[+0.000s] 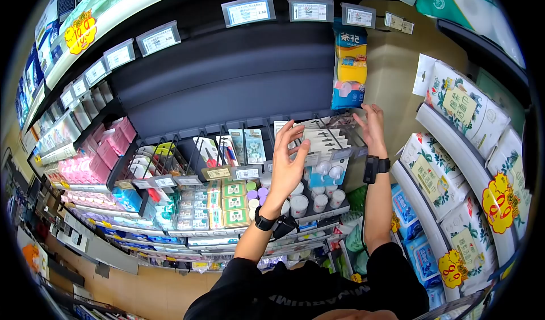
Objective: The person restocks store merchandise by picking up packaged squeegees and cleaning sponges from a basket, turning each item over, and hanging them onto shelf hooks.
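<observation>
My left hand [290, 158] is raised at the left side of a row of white carded packs [325, 140] on display hooks. Its fingers are curved and apart, with nothing visible in them. At the front of that row hangs a pack of clear suction-cup hooks [329, 170]. My right hand [372, 127] is lifted on the far right of the same row, fingers spread and holding nothing I can see. Dark carded packs [343, 119] hang just left of its fingertips. Above them hangs a tall blue and yellow packet [349, 64]. Both wrists carry black bands.
White round tubs [299, 206] and green-labelled boxes [234, 203] fill the shelf below. Carded scissors [206, 152] hang to the left. A curved shelf [454, 141] with tissue packs [465, 101] stands close on the right. A price-tag rail [248, 12] runs overhead.
</observation>
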Demonstrator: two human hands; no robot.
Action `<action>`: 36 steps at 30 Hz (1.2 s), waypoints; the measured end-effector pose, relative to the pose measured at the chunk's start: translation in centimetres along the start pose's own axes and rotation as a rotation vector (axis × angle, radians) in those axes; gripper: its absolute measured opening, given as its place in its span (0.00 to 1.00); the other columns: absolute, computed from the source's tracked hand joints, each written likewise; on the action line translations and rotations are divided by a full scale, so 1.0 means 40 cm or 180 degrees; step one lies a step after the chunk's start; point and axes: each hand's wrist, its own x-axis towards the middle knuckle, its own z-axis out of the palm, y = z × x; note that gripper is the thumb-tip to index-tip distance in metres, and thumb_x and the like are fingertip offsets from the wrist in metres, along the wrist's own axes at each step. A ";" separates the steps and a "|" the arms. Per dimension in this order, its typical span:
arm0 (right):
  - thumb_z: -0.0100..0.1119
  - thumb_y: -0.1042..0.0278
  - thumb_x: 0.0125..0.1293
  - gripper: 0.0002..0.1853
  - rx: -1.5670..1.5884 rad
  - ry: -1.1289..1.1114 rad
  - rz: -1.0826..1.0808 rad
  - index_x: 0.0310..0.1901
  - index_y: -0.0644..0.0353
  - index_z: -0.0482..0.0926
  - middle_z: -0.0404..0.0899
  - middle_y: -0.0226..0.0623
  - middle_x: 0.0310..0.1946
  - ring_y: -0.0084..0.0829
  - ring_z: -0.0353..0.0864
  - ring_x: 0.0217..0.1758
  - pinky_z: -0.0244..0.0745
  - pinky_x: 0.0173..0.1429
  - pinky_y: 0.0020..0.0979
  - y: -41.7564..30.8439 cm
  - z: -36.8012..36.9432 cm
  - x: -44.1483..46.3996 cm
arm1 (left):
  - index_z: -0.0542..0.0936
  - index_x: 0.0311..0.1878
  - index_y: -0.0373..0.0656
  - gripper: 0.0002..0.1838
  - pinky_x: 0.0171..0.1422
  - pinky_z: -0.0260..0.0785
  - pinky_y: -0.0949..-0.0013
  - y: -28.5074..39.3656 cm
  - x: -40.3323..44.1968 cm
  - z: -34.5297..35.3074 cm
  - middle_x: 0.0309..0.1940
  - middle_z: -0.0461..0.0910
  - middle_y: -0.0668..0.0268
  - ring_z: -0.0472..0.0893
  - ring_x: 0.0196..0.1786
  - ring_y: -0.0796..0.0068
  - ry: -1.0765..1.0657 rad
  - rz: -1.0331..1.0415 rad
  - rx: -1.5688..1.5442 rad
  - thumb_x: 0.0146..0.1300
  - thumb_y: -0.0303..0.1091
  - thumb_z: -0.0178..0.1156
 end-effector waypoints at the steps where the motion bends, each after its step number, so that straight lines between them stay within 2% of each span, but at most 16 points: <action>1: 0.64 0.71 0.65 0.38 -0.0040 0.0018 -0.0020 0.69 0.73 0.54 0.62 0.51 0.63 0.38 0.63 0.71 0.81 0.63 0.50 -0.004 -0.004 -0.006 | 0.77 0.63 0.40 0.20 0.64 0.75 0.60 -0.003 -0.007 -0.002 0.72 0.64 0.56 0.75 0.66 0.62 0.0012 0.0004 -0.0052 0.72 0.36 0.60; 2: 0.62 0.71 0.66 0.35 0.0001 -0.0014 -0.0084 0.69 0.73 0.56 0.60 0.52 0.65 0.39 0.63 0.72 0.78 0.67 0.48 -0.012 -0.002 -0.026 | 0.77 0.63 0.40 0.19 0.64 0.74 0.60 -0.001 -0.014 -0.003 0.72 0.64 0.56 0.75 0.67 0.62 0.0024 -0.0020 -0.0046 0.72 0.36 0.60; 5: 0.58 0.72 0.69 0.30 -0.0008 -0.0178 -0.0329 0.69 0.70 0.60 0.62 0.52 0.67 0.39 0.65 0.72 0.74 0.71 0.43 -0.059 0.009 -0.118 | 0.77 0.63 0.40 0.19 0.64 0.74 0.60 0.024 -0.044 -0.009 0.72 0.65 0.57 0.76 0.67 0.62 -0.0009 -0.0048 -0.0035 0.72 0.35 0.59; 9: 0.55 0.72 0.72 0.26 0.0066 -0.0699 -0.0444 0.69 0.66 0.63 0.67 0.49 0.67 0.39 0.72 0.68 0.74 0.69 0.38 -0.123 0.007 -0.320 | 0.76 0.64 0.41 0.19 0.65 0.72 0.62 0.041 -0.108 -0.013 0.71 0.66 0.57 0.76 0.66 0.64 -0.0093 -0.0064 -0.0190 0.72 0.33 0.59; 11: 0.54 0.71 0.73 0.25 -0.0085 -0.1103 -0.0414 0.69 0.65 0.63 0.74 0.47 0.62 0.36 0.77 0.62 0.78 0.59 0.34 -0.150 -0.005 -0.441 | 0.76 0.65 0.40 0.19 0.65 0.72 0.63 0.063 -0.161 -0.016 0.70 0.68 0.58 0.76 0.66 0.65 -0.0115 -0.0093 -0.0204 0.73 0.33 0.58; 14: 0.55 0.72 0.72 0.26 -0.0006 -0.1461 -0.0364 0.68 0.66 0.63 0.75 0.46 0.60 0.33 0.82 0.53 0.78 0.50 0.30 -0.151 -0.057 -0.589 | 0.75 0.65 0.39 0.20 0.65 0.71 0.63 0.077 -0.255 -0.015 0.68 0.72 0.59 0.77 0.66 0.66 -0.0224 -0.0348 -0.0563 0.73 0.32 0.59; 20: 0.56 0.72 0.71 0.30 0.0060 -0.1857 -0.0026 0.70 0.67 0.56 0.74 0.51 0.56 0.33 0.81 0.48 0.78 0.48 0.30 -0.165 -0.178 -0.821 | 0.74 0.66 0.36 0.20 0.67 0.69 0.63 0.164 -0.477 -0.011 0.68 0.72 0.57 0.75 0.67 0.65 -0.0252 -0.0692 -0.0638 0.73 0.30 0.58; 26: 0.54 0.74 0.71 0.30 0.0162 -0.1879 0.0400 0.70 0.67 0.56 0.75 0.51 0.53 0.32 0.81 0.46 0.77 0.47 0.30 -0.183 -0.309 -0.983 | 0.73 0.66 0.35 0.21 0.67 0.69 0.61 0.220 -0.682 -0.012 0.68 0.73 0.55 0.76 0.66 0.63 -0.0079 -0.1206 -0.0643 0.74 0.32 0.56; 29: 0.53 0.75 0.70 0.30 0.0309 -0.1880 0.0671 0.70 0.67 0.56 0.76 0.51 0.52 0.33 0.81 0.45 0.77 0.47 0.30 -0.198 -0.356 -1.059 | 0.72 0.67 0.35 0.21 0.66 0.69 0.66 0.238 -0.790 -0.018 0.67 0.74 0.57 0.77 0.66 0.66 0.0116 -0.1316 -0.0821 0.74 0.28 0.56; 36: 0.55 0.74 0.69 0.31 0.0469 -0.1803 0.0962 0.71 0.68 0.56 0.77 0.52 0.51 0.33 0.81 0.44 0.77 0.46 0.30 -0.238 -0.422 -1.230 | 0.69 0.69 0.34 0.22 0.70 0.67 0.62 0.365 -0.973 -0.030 0.69 0.72 0.54 0.73 0.71 0.60 0.0180 -0.1563 -0.0900 0.75 0.31 0.55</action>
